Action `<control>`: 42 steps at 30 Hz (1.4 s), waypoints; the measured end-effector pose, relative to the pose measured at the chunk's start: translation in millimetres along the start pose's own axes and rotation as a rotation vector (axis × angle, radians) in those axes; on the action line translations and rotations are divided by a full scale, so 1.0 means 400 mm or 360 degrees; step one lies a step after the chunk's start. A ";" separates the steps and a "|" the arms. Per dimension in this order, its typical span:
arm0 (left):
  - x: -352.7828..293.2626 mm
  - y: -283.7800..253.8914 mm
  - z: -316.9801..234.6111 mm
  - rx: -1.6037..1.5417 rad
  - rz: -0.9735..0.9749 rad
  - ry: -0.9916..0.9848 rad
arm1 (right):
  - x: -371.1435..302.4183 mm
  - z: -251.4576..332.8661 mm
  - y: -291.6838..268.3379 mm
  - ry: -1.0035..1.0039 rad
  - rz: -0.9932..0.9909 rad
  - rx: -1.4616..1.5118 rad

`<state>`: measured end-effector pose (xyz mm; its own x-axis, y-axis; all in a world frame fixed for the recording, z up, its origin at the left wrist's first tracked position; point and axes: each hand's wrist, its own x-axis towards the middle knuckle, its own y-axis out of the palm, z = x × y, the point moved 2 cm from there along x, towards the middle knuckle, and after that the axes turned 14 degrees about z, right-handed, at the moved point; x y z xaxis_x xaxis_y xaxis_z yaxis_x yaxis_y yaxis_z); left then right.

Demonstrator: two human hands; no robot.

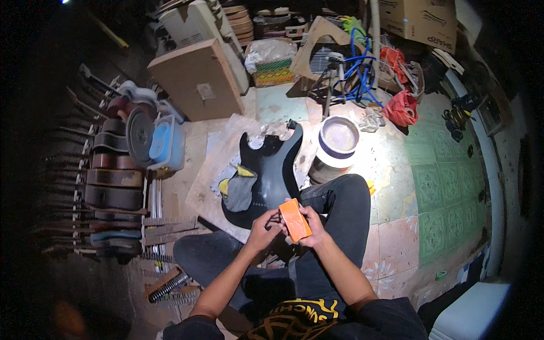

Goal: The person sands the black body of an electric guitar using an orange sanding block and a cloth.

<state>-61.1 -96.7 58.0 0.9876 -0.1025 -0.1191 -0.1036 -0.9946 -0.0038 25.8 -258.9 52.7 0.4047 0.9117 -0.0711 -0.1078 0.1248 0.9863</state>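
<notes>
An orange rectangular block is tilted up in front of me, above my crossed legs. My right hand is closed around its right side. My left hand has its fingers curled in at the block's left edge, where they seem to pinch it. Just beyond lies a black electric guitar body, flat on a worn, dusty board. A crumpled grey and yellow cloth or glove rests on the guitar body's left side.
A round basin sits on a bucket right of the guitar body. Several guitar bodies hang in a row at left, near a blue plastic container. Boxes, a blue hose and a red bag crowd the back.
</notes>
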 end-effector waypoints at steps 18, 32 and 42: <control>0.064 -0.053 0.125 -0.0081 -0.0393 -0.0043 | 0.046 -0.035 -0.131 0.0291 -0.0434 -0.0240; 0.051 -0.058 0.167 -0.1009 -0.0592 -0.0136 | 0.053 -0.024 -0.154 0.0006 -0.0549 -0.0234; 0.026 0.016 0.179 -0.0842 -0.0497 -0.0656 | 0.049 -0.031 -0.081 -0.0183 -0.0489 -0.0772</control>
<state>-60.2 -103.1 -14.5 0.8265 0.0977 -0.5544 0.3487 -0.8620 0.3680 26.2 -240.1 17.3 0.5763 0.7603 -0.2995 -0.3622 0.5662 0.7404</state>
